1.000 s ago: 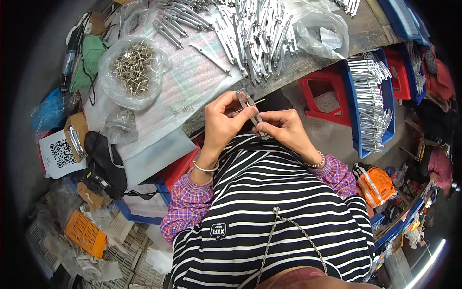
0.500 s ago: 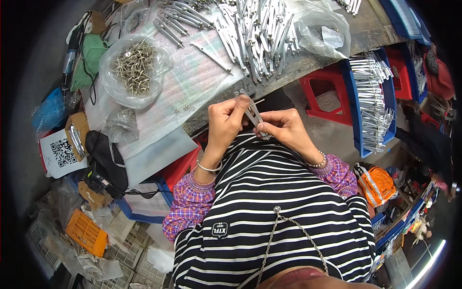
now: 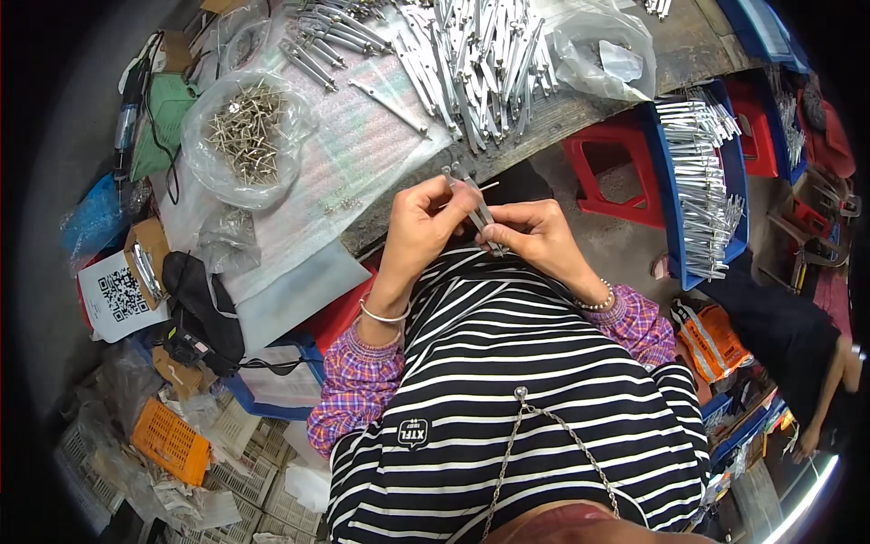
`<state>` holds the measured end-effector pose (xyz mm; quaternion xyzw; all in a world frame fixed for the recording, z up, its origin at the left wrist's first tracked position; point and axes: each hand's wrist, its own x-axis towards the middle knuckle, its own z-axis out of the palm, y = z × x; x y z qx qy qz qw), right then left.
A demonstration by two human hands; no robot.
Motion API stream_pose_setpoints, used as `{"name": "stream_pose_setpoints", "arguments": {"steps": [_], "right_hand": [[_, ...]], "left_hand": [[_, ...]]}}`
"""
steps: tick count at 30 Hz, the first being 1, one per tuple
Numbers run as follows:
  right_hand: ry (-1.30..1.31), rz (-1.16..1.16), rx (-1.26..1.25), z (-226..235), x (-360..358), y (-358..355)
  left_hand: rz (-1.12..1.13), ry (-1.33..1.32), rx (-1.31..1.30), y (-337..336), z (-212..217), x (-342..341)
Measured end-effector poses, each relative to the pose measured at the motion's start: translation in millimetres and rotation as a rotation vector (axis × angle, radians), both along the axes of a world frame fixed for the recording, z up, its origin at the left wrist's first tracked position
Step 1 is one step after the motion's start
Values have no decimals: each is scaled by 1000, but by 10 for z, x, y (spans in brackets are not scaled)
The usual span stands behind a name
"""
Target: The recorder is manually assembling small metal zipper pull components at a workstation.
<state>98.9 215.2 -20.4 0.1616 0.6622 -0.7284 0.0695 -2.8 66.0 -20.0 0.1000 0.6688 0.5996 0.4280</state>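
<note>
The left hand (image 3: pixel 421 225) and right hand (image 3: pixel 541 238) both pinch slim metal strips (image 3: pixel 483 215) off the near edge of the bench (image 3: pixel 580 111); apparently a fingertip alignment step, calling for a steady right grip.

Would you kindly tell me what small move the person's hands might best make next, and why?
Perhaps the left hand should gently nudge the thin, pale metal pin, since it juts out beside the slim, silver-grey metal strips, while the right hand pinches near their lower end, seemingly steadying them.
</note>
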Motion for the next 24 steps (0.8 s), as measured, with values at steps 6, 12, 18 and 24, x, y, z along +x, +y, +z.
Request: {"name": "stream_pose_setpoints", "arguments": {"steps": [6, 12, 18, 24], "right_hand": [[31, 14, 21, 6, -12, 25], [59, 19, 26, -37, -9, 28], [61, 20, 40, -43, -13, 33], [71, 29, 42, -26, -52, 72]], "left_hand": [[66, -14, 35, 26, 64, -21], [157, 27, 180, 62, 80, 7], [41, 36, 60, 38, 57, -6], [45, -38, -16, 52, 125, -83]]}}
